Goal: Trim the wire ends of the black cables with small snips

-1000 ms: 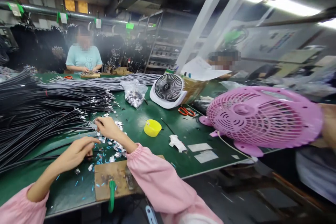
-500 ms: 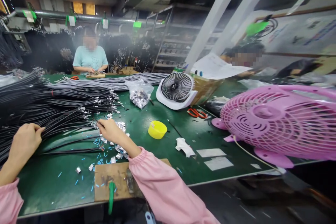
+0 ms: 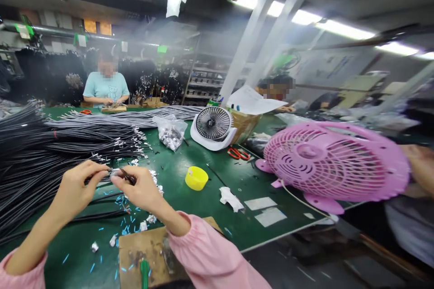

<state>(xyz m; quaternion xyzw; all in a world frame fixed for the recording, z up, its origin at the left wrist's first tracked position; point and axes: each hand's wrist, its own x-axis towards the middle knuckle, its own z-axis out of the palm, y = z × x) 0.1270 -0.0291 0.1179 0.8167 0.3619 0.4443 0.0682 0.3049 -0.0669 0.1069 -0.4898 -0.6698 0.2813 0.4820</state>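
Two Hands Meeting at a Cable End, Left of Centre

At the left of the frame, the left hand (image 3: 79,185) is pinching a cable end (image 3: 115,172) between thumb and forefinger. The right hand (image 3: 137,187) is closing around a dark slender tool (image 3: 129,176), its fingertips meeting the same cable end; whether the tool is touching it, one cannot tell. The cable end is sitting between the hands, above the green table (image 3: 190,210). Black cables (image 3: 68,144) are lying in a thick heap across the left side, and blue bits (image 3: 122,201) are scattering the surface below the hands. A wooden board (image 3: 152,248) with a green handle (image 3: 144,273) is resting at the bottom, left of centre. A yellow ring (image 3: 196,178) is lying near the middle, while a pink fan (image 3: 335,160) is filling the right.
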